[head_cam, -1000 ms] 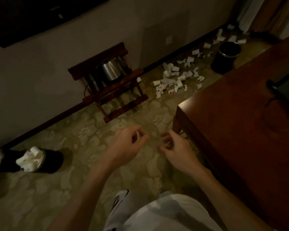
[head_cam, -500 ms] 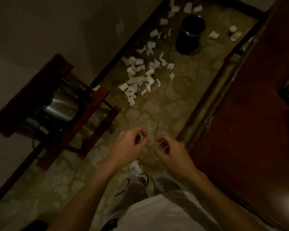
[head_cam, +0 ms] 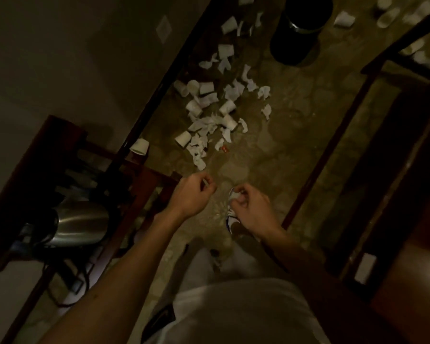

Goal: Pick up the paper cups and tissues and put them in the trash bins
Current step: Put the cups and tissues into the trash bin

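White paper cups and crumpled tissues lie in a heap (head_cam: 209, 115) on the patterned carpet ahead of me, along the dark baseboard. One cup (head_cam: 140, 146) lies apart beside the wooden stand. A black trash bin (head_cam: 298, 33) stands beyond the heap, with more cups (head_cam: 344, 19) to its right. My left hand (head_cam: 191, 197) and my right hand (head_cam: 250, 208) hang in front of me, short of the heap, fingers loosely curled. I see nothing held in either. My white shoe shows under the right hand.
A wooden stand (head_cam: 35, 170) with a steel kettle (head_cam: 80, 227) and cables is at my left against the wall. A dark wooden desk (head_cam: 420, 219) runs along my right. A small red bit (head_cam: 224, 148) lies at the heap's near edge.
I have walked closer to the heap and the black bin, and the view has turned. The full bin at far left has left the view. Both hands keep their pose.
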